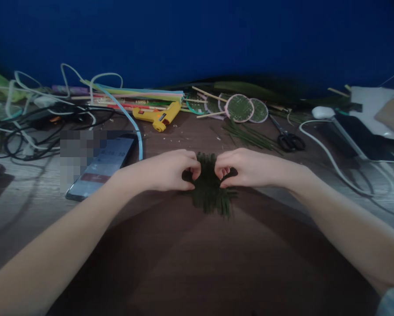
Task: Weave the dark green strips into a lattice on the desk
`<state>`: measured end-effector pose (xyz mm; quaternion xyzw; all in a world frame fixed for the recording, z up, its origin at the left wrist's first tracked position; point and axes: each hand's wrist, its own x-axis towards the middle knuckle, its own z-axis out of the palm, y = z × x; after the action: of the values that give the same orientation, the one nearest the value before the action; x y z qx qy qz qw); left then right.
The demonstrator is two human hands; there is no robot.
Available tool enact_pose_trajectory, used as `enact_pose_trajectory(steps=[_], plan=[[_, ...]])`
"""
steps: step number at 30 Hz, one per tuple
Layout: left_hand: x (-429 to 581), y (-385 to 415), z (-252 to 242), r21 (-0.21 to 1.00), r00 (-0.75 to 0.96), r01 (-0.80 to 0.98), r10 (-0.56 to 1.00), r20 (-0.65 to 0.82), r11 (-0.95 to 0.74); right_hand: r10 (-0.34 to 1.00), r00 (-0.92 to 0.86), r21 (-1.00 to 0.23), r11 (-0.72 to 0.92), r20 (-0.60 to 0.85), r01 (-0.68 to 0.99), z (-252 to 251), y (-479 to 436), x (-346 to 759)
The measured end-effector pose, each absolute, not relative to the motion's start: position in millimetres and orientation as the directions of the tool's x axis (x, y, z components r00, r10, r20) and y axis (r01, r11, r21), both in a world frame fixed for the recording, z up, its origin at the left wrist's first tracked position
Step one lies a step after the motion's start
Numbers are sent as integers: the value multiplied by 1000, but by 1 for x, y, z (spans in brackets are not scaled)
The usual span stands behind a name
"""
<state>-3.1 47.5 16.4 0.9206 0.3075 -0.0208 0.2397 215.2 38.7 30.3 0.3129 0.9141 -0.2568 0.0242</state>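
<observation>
A dark green woven piece of leaf strips [208, 186] lies on the brown tabletop, its loose strip ends sticking out at the edges. My left hand [180, 170] is at its left edge, with fingers curled and the thumb a little apart from them. At the right edge is my right hand [236, 169], curled in the same way, its thumb low on the weave. Both sets of fingertips touch or nearly touch the strips; whether they pinch any is too small to tell. Beyond my right hand lie loose green strips [252, 137].
Behind the hands are a yellow glue gun [159, 116], round green fans with sticks [239, 108] and black scissors [291, 141]. A phone [101, 169] lies by my left forearm. Cables [29, 145] tangle at left; a stand with a white cable [328, 153] is at right.
</observation>
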Motion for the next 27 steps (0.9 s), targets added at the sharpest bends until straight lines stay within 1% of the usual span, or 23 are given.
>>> enact_pose_trajectory(steps=[5, 21, 27], plan=[[-3, 48, 17, 427, 812, 573, 553, -183, -700, 563, -799, -447, 672, -210, 591, 31, 40, 216], [-3, 48, 18, 432, 815, 570, 547, -190, -699, 564, -797, -497, 639, -216, 587, 29, 41, 218], [-3, 48, 17, 438, 816, 568, 547, -188, -697, 556, -801, -494, 644, -222, 584, 30, 40, 219]])
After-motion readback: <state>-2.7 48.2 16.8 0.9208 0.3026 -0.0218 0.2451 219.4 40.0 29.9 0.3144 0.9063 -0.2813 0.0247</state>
